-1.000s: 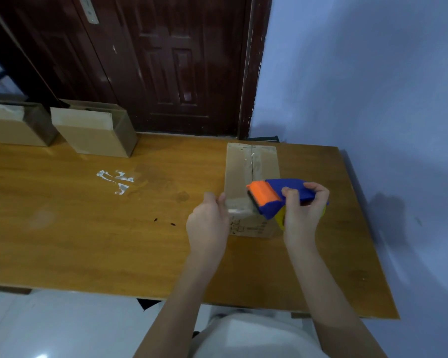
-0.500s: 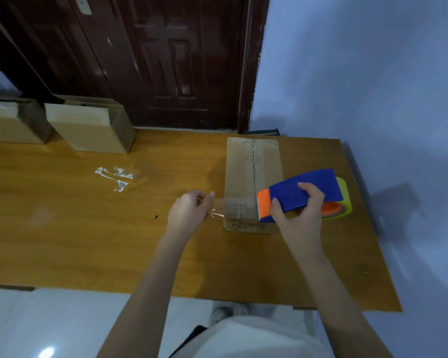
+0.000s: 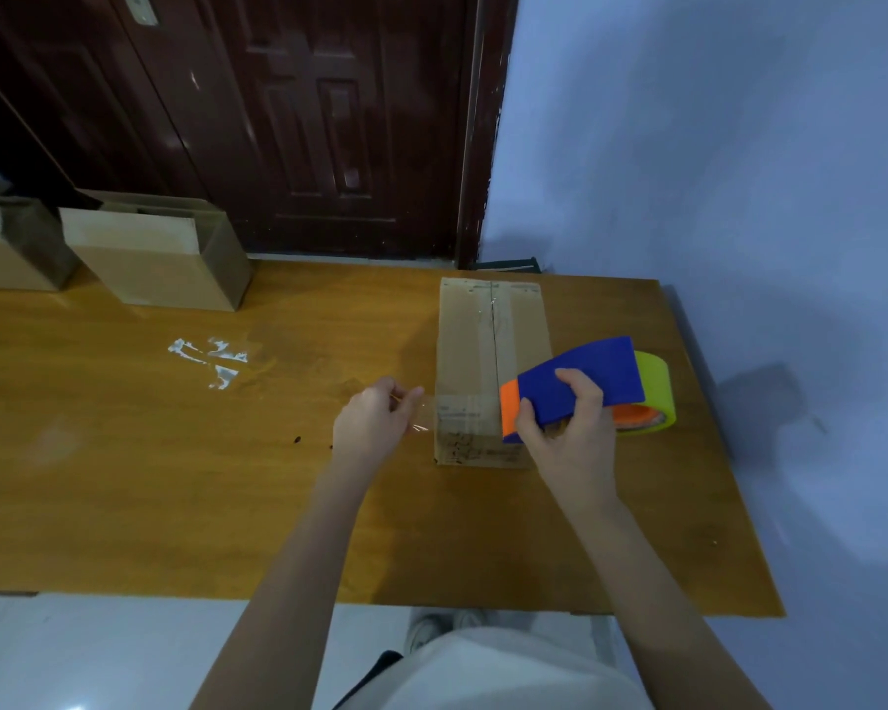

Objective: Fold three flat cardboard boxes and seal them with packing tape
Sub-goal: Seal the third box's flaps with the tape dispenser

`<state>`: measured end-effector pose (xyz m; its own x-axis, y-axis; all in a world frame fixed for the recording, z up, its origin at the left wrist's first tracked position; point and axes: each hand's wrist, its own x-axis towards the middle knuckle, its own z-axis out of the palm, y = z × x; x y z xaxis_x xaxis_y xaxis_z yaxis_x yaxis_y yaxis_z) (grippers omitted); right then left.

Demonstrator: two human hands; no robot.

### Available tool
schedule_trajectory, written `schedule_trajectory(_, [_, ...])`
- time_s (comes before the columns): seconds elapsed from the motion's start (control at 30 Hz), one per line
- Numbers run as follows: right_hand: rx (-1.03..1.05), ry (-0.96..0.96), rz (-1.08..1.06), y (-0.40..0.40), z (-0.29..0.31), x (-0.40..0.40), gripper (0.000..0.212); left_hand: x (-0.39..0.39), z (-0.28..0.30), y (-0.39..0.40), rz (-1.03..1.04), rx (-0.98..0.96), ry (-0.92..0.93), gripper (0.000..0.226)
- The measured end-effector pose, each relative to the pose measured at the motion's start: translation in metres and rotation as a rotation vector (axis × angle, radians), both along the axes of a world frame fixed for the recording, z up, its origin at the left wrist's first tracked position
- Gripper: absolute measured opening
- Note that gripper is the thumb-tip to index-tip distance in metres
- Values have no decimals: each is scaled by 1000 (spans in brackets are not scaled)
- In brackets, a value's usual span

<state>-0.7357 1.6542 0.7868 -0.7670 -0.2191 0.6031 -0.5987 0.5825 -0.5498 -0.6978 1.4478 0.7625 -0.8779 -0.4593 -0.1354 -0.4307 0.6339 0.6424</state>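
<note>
A: The cardboard box (image 3: pixel 490 361) stands on the wooden table (image 3: pixel 175 479), near its right end, with a strip of tape already laid lengthwise over the centre seam. The person's left hand (image 3: pixel 375 420) pinches the free end of a clear tape strip (image 3: pixel 424 415) just left of the box, and the right hand (image 3: pixel 567 427) is wrapped around the blue and orange tape dispenser (image 3: pixel 580 389) at the box's near right corner.

B: So the strip spans the near end of the box crosswise. What looks risky?

A: The tape is thin and clear. If the left hand lets it go slack, it could curl and stick to itself or to the fingers (image 3: pixel 411 397). It could also land crooked, leaving the near edge poorly sealed.

B: And the box itself?

A: Neither hand presses down on it. A hard pull from the dispenser might drag or tip the box, since it looks light.

B: Anything else on the table?

A: Two other boxes (image 3: pixel 160 253) sit at the far left, by the dark door (image 3: pixel 298 120), well apart from the work. Some torn tape scraps (image 3: pixel 208 358) are stuck to the table between them and the hands, too far off to interfere.
</note>
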Motion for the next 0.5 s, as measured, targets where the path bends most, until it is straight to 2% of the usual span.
schedule_trajectory(0.2, [66,-45,-1,-4,-6,-1,58,-1,-12,3,-19,-20,-13,33])
schedule_trajectory(0.43, [169,75,13,-15,-2,-2,58,1,-26,32,20,-62,-23,30])
schedule_trajectory(0.5, [173,74,9,-15,-3,-1,59,1,-28,40,51,-3,-26,28])
